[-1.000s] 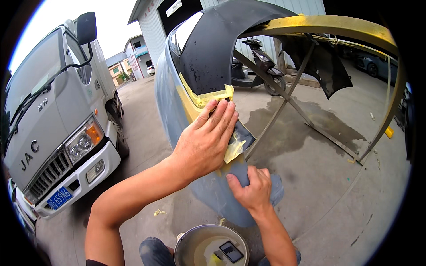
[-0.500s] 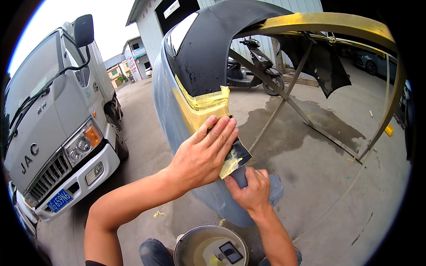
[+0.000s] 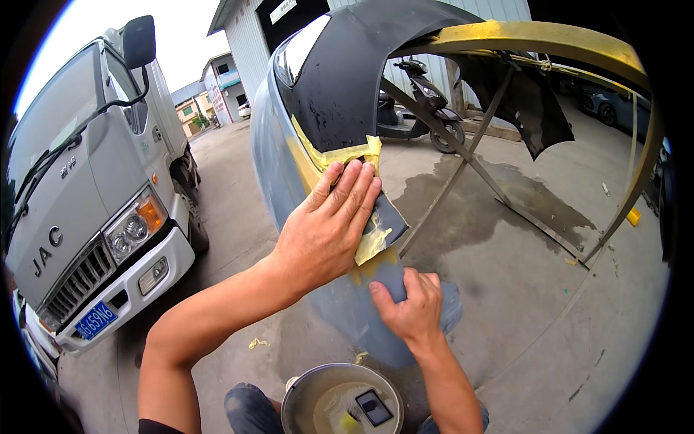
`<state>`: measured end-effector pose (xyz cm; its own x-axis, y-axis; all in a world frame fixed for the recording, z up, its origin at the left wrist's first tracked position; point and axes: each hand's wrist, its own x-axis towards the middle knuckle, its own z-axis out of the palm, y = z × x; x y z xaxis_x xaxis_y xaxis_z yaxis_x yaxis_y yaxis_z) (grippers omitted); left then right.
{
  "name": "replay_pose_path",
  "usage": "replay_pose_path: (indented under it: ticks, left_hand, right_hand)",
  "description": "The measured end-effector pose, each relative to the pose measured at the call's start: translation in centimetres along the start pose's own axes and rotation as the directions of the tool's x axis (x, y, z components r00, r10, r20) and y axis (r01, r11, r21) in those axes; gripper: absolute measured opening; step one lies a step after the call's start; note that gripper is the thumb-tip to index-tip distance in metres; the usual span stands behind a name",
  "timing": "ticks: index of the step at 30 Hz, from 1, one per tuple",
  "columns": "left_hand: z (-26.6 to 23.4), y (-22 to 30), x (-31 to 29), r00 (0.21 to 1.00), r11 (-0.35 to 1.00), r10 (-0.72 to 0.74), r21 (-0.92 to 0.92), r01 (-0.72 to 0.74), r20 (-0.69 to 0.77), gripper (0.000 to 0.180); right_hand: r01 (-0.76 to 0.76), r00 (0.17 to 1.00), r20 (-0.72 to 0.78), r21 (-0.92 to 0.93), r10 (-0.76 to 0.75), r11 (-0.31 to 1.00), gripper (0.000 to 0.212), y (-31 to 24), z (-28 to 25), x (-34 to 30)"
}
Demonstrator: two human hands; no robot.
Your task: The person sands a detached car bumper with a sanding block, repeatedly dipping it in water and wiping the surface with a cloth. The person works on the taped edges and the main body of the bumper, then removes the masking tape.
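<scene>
Our left grip [image 3: 325, 231] sits higher along the grey panel [image 3: 343, 318] than before, flat and unclenched over the dark sheet [image 3: 388, 215] at frame centre. The sheet juts rightward, long axis hidden; our right grip [image 3: 413, 307], farther, clasps the panel's edge below.

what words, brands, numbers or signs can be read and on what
Located, not copied out:
Large dark letters: front of the pale truck.
Smaller characters: higher on it.
White characters: blue plate.
White sign by the dark doorway: too small.
Red characters, grey building and distant white wall: too blurred.
</scene>
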<state>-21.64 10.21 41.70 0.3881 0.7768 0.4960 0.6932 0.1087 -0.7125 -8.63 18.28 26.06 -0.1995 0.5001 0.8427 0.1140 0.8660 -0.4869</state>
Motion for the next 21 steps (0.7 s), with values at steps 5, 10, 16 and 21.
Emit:
replay_pose_path:
  ticks: [5, 10, 16, 21]
  left_hand:
    - [0.1, -0.3, -0.5, 0.997, 0.997, 0.075, -0.023, -0.074, 0.012, 0.061]
    - [0.7, -0.1, 0.0, 0.999, 0.997, 0.05, -0.068, -0.048, 0.021, 0.064]
    - [1.6, 3.4, -5.5, 0.945, 0.924, 0.313, -0.258, -0.282, 0.088, 0.063]
    - [0.9, -0.5, -0.3, 0.993, 0.982, 0.121, -0.145, -0.118, 0.013, 0.064]
  right_hand:
    - [-0.013, 1.0, 0.005, 0.011, 0.013, 1.0, 0.035, -0.1, 0.1, 0.1]
    - [-0.019, 1.0, 0.009, 0.031, 0.018, 0.999, 0.033, 0.0, 0.1, -0.2]
    - [0.032, 0.991, 0.132, 0.034, -0.036, 0.999, 0.04, 1.3, -0.1, -0.5]
    - [0.009, 0.978, 0.204, 0.107, -0.031, 0.994, 0.051, 0.7, -1.5, -0.1]
